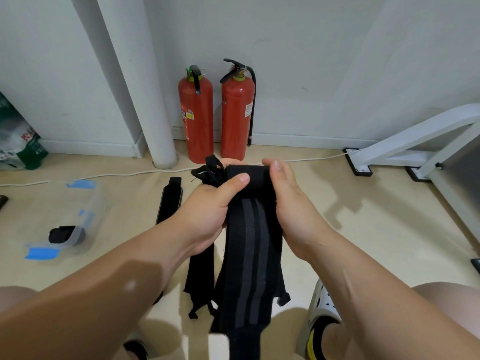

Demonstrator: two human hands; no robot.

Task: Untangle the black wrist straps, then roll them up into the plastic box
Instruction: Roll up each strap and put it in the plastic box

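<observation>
Wrist strap (249, 242) in pinch of two hands (207, 211) (293, 201); second strap (63, 234) in one plastic box (88, 203).

Nothing clearly legible. Just beyond the fingers (235, 181), on the left fire extinguisher (197, 126): a label in yellow, blue and white patches, print too small to read. On the right fire extinguisher (233, 120): a white sticker with dark print, equally unreadable. Far left of the fingers, on a green-and-white bag (19, 144): large red characters, blurred and cut off, not decipherable.
</observation>
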